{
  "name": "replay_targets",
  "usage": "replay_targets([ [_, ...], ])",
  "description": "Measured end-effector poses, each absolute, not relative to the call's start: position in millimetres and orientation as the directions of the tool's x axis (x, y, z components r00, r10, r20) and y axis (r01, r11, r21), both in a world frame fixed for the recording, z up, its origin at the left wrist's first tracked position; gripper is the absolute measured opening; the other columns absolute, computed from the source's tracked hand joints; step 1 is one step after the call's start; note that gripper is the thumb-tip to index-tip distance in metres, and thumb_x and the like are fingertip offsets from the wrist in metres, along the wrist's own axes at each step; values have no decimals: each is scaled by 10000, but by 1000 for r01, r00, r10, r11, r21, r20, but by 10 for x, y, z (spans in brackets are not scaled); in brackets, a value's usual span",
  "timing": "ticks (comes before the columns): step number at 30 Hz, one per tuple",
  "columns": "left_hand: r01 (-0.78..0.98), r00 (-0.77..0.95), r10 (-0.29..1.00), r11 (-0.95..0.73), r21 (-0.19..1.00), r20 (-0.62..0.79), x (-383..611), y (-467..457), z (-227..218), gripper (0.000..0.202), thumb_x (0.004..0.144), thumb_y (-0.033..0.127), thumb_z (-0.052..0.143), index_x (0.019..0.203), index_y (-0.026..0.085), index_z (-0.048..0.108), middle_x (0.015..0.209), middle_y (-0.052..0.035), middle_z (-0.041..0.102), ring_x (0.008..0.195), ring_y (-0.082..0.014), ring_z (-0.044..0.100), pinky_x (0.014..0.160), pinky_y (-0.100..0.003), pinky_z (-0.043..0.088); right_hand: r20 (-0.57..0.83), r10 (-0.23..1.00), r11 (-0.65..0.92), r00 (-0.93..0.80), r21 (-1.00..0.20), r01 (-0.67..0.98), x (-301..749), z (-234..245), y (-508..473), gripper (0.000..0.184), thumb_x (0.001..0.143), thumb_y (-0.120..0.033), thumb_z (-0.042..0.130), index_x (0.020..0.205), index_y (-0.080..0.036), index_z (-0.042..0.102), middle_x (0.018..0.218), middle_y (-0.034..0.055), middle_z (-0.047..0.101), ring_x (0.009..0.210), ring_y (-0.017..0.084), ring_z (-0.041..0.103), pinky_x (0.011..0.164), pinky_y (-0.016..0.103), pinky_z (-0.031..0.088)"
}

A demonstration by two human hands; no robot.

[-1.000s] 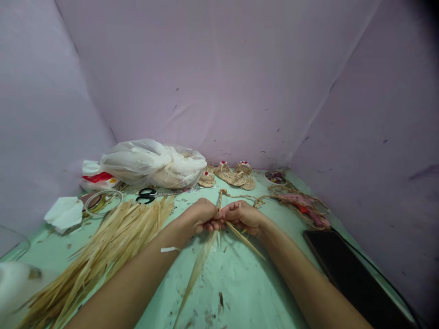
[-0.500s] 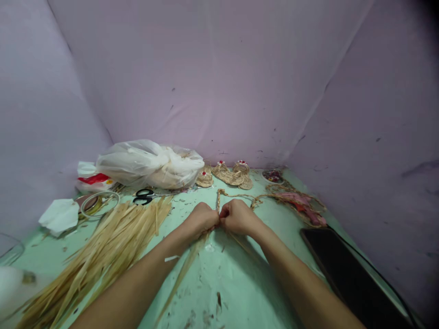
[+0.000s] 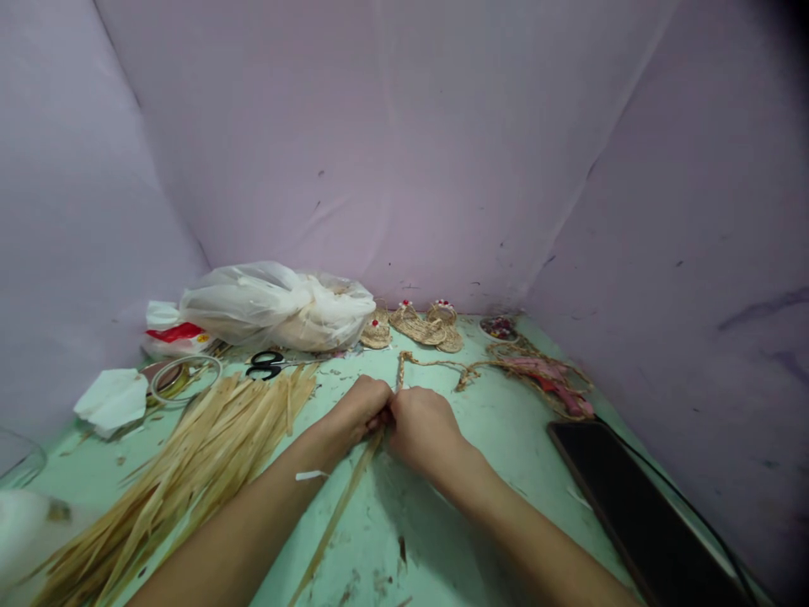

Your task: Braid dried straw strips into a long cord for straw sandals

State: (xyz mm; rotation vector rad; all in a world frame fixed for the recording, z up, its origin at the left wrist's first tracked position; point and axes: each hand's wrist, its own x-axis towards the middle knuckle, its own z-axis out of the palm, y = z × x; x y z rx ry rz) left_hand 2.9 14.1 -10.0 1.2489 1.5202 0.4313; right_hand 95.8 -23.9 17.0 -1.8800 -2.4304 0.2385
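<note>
My left hand (image 3: 362,410) and my right hand (image 3: 425,426) meet over the middle of the table, both closed on a braided cord of dried plant fibre (image 3: 400,371). The cord's finished part rises away from my fingers, then bends right as a thin line across the table. Loose fibre strips (image 3: 338,516) trail from under my hands toward me. My fingertips and the spot they pinch are mostly hidden. Left of my left forearm lies a large bundle of pale dried fibre strips (image 3: 190,480).
Black-handled scissors (image 3: 265,365), tape rolls (image 3: 184,379) and a tied white plastic bag (image 3: 278,303) lie back left. Small woven slippers with red beads (image 3: 417,327) stand by the wall. A bead dish (image 3: 499,329), tangled cord with pink cloth (image 3: 549,379) and a dark flat device (image 3: 638,506) are right.
My right hand has turned and shifted left and slightly nearer, its back now covering more of the pinch. My left hand has moved slightly left. The view has shifted a little.
</note>
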Motion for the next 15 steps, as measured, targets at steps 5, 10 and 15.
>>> replay_targets([
  [5, 419, 159, 857, 392, 819, -491, -20, 121, -56, 136, 531, 94, 395, 422, 166, 357, 276, 58, 250, 282, -49, 210, 343, -202, 125, -70, 951, 289, -303, -158, 944, 936, 237, -305, 251, 638, -162, 521, 833, -150, 679, 767, 151, 662, 729, 251, 609, 558, 272, 371],
  [10, 393, 225, 843, 380, 837, -489, -63, 146, -74, 55, 499, 135, 453, 455, 143, 421, 343, 57, 341, 292, -28, 227, 332, -185, 105, -76, 981, 149, -178, -291, 945, 1151, 354, -178, 186, 668, -316, 542, 677, -174, 661, 664, 106, 645, 643, 204, 583, 502, 252, 305],
  [15, 345, 293, 812, 403, 848, -505, -99, 174, -80, 61, 494, 180, 480, 484, 150, 428, 367, 68, 334, 287, -26, 219, 320, -178, 88, -147, 989, -73, -27, -630, 773, 1250, 150, 60, 208, 739, -220, 449, 586, -147, 569, 542, 66, 586, 544, 142, 543, 485, 224, 325],
])
